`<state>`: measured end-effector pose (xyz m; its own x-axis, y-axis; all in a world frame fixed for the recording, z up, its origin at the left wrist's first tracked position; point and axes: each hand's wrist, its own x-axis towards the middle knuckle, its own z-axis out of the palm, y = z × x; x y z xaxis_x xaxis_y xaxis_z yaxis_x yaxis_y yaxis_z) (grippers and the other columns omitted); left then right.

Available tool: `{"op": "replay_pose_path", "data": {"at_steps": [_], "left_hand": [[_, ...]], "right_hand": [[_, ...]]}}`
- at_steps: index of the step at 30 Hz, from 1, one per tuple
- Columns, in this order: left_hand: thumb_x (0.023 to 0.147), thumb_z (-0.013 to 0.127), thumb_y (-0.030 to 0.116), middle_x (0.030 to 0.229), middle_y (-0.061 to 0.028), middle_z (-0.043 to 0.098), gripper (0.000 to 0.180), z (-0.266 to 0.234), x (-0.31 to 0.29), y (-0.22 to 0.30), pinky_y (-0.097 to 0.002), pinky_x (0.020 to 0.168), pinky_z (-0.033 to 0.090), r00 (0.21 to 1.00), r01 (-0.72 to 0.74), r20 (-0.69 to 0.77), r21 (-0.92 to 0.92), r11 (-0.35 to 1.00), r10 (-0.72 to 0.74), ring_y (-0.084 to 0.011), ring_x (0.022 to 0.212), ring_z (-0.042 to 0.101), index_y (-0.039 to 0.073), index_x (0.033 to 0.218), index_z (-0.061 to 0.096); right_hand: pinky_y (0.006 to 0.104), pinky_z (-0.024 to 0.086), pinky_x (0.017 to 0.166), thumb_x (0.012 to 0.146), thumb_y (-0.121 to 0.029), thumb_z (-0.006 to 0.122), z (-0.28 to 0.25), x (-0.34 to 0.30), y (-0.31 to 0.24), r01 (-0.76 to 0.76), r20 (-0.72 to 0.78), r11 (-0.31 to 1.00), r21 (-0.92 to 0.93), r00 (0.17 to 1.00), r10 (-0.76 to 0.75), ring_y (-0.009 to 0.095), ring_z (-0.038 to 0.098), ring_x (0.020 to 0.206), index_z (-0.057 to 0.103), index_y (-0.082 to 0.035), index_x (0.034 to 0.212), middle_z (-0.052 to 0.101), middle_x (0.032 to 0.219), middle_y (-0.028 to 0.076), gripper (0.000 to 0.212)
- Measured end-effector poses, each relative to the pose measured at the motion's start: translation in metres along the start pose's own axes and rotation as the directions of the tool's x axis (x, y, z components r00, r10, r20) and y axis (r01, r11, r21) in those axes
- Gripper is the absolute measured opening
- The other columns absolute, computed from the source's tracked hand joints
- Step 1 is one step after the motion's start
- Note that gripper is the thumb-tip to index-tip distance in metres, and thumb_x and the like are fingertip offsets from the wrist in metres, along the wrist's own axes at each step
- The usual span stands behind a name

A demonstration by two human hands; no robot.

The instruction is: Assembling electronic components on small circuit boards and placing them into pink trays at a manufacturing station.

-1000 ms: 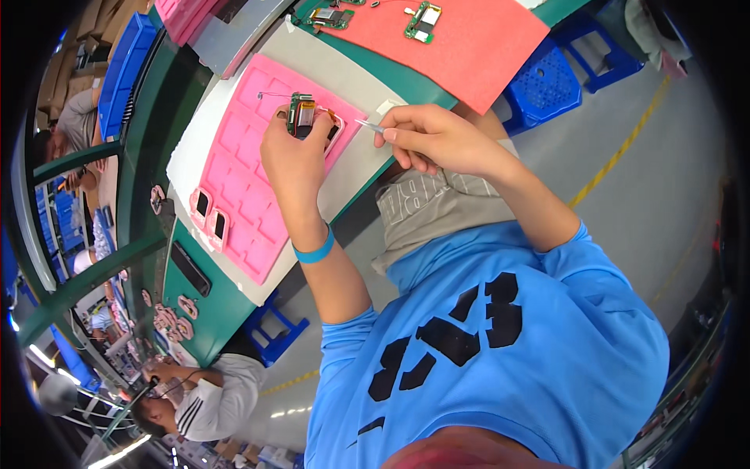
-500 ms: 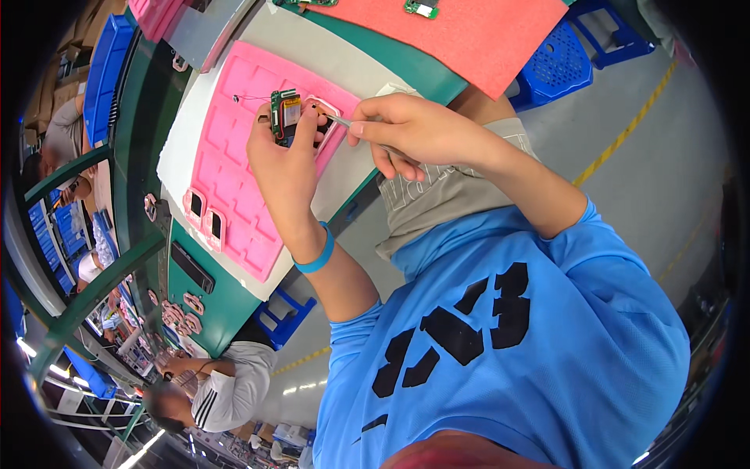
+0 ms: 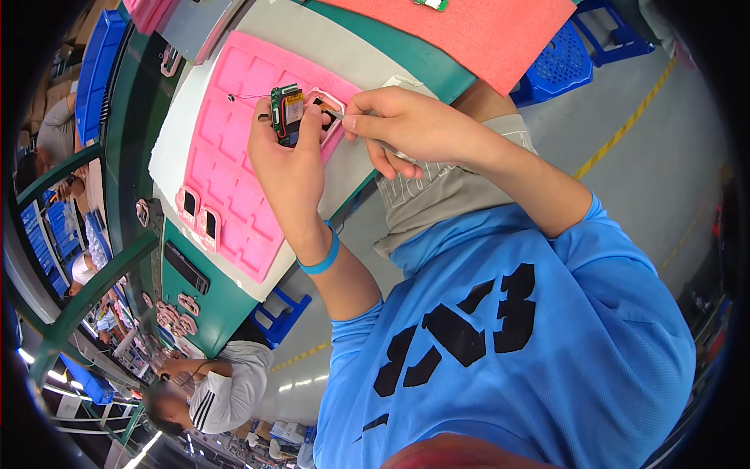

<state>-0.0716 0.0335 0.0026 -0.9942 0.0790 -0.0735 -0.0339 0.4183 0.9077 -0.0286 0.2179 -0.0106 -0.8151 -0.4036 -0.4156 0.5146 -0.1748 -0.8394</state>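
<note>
Above a pink compartmented tray (image 3: 234,148), my left hand (image 3: 293,176) is closed on a small green circuit board (image 3: 276,109) with a silver and yellow battery (image 3: 293,108) on it. Thin wires lead off the board to a tiny part on the left. Just right of the board is a small pink-rimmed device casing (image 3: 334,100), partly behind my left fingers; whether they grip it too I cannot tell. My right hand (image 3: 398,121) pinches slim metal tweezers (image 3: 339,116), their tip at the casing. The exact contact is too small to make out.
Two pink-framed devices (image 3: 208,227) lie at the tray's lower left corner. A dark phone-like slab (image 3: 187,267) and several pink casings (image 3: 176,316) are farther left on the green table. A red mat (image 3: 469,35) covers the far right. Another person (image 3: 234,383) sits at lower left.
The board in my left hand has turned slightly, and the tweezers' tip has shifted a little at the casing. The whole view has moved slightly; both hands keep their holds.
</note>
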Motion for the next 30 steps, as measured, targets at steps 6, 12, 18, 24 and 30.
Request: {"op": "replay_pose_path", "data": {"at_steps": [6, 12, 18, 24, 30], "left_hand": [[0.096, 0.074, 0.007, 0.092, -0.0122, 0.076, 0.024, 0.000, -0.002, -0.001, -0.0246, 0.070, 0.058, 0.999, -0.040, -0.009, 0.016, 0.999, 0.040, -0.0161, 0.082, 0.075, -0.004, 0.117, 0.067], [0.099, 0.074, 0.013, 0.091, -0.0099, 0.076, 0.025, -0.010, -0.010, 0.007, -0.0227, 0.068, 0.055, 1.000, 0.023, -0.001, -0.005, 1.000, -0.023, -0.0133, 0.077, 0.070, -0.003, 0.117, 0.068], [0.103, 0.070, 0.017, 0.090, -0.0076, 0.074, 0.024, -0.018, -0.029, 0.004, -0.0197, 0.063, 0.047, 0.988, 0.151, 0.032, -0.116, 0.982, -0.148, -0.0091, 0.068, 0.058, 0.000, 0.119, 0.068], [0.107, 0.064, 0.015, 0.086, -0.0062, 0.071, 0.022, -0.019, -0.027, -0.001, -0.0194, 0.057, 0.043, 0.993, 0.116, 0.054, -0.158, 0.981, -0.109, -0.0083, 0.064, 0.055, 0.000, 0.124, 0.068], [0.111, 0.061, 0.015, 0.083, -0.0065, 0.068, 0.024, -0.027, -0.030, -0.004, -0.0190, 0.051, 0.039, 0.977, 0.199, 0.123, -0.265, 0.943, -0.172, -0.0083, 0.064, 0.053, 0.000, 0.128, 0.068]], "right_hand": [[0.0234, 0.034, 0.034, 0.115, -0.020, 0.048, 0.007, 0.003, 0.012, 0.047, -0.013, 0.997, 0.062, 0.999, -0.046, 0.011, 0.042, 0.034, 0.061, -0.002, 0.102, 0.065, 0.059, 0.009, 0.025], [0.0209, 0.029, 0.034, 0.116, -0.022, 0.047, 0.009, -0.001, 0.018, 0.118, 0.006, 0.967, 0.225, 0.992, -0.123, 0.008, 0.037, 0.034, 0.061, -0.005, 0.101, 0.064, 0.059, 0.008, 0.027], [0.0198, 0.027, 0.035, 0.117, -0.022, 0.047, 0.010, -0.002, 0.024, 0.140, 0.006, 0.951, 0.277, 0.989, -0.147, 0.007, 0.035, 0.034, 0.061, -0.006, 0.100, 0.063, 0.059, 0.006, 0.028], [0.0196, 0.029, 0.036, 0.116, -0.020, 0.049, 0.011, -0.003, 0.025, 0.143, 0.038, 0.965, 0.220, 0.987, -0.155, 0.006, 0.039, 0.037, 0.062, -0.006, 0.100, 0.063, 0.060, 0.005, 0.026], [0.0202, 0.033, 0.040, 0.114, -0.015, 0.052, 0.018, -0.005, 0.030, 0.242, -0.074, 0.967, 0.080, 0.969, -0.237, 0.006, 0.044, 0.043, 0.068, -0.003, 0.102, 0.064, 0.063, 0.004, 0.023]]}}
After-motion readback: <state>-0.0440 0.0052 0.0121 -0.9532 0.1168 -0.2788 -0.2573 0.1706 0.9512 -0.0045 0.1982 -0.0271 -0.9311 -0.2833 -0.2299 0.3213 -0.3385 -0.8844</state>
